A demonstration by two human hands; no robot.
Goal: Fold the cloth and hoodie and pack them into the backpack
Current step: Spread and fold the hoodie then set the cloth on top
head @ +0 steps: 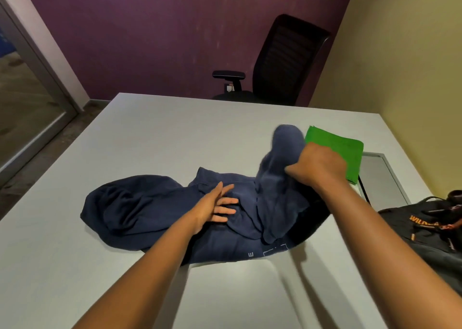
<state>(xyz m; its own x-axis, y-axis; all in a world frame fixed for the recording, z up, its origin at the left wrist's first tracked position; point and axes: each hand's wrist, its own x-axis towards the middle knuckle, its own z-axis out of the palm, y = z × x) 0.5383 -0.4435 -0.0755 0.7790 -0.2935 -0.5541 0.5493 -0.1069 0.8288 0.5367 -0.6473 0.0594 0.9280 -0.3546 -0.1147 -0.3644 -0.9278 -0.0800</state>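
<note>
Folding of the hoodie (155, 211) was under way, not finished. It lay rumpled across the table (175, 133). The left hand (215, 206) rested flat on its middle, fingers straight and spread. The right hand (317, 166) gripped a lifted sleeve, fingers curled round the fabric. The cloth (345, 151) sat already folded, a green square just behind that hand. The backpack (425, 228) waited at the right edge, nothing visibly packed. Remaining, by my reckoning: finish the hoodie, pack both.
</note>
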